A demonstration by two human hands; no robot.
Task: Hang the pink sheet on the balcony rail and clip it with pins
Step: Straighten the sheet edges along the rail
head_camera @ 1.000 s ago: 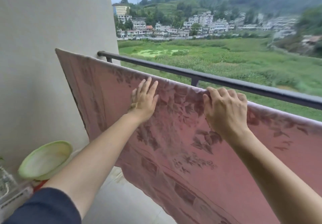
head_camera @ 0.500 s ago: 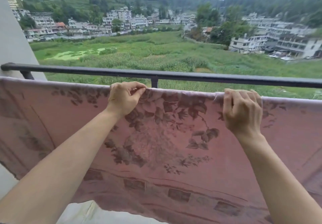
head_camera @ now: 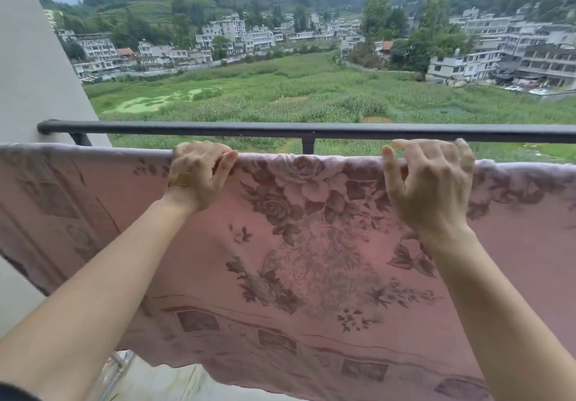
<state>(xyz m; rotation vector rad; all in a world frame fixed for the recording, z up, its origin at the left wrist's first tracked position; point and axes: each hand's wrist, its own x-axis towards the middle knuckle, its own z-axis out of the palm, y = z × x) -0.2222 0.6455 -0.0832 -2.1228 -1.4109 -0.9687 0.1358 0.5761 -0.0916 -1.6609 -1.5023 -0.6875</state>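
A pink sheet hangs draped over a line just inside the dark rail. The left hand pinches its top fold; the right hand hovers there, fingers spread, seemingly straightening it for pins.

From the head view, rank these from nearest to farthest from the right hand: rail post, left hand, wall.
1. rail post, just left of the right hand.
2. left hand, further left on the pink sheet.
3. wall, far left.
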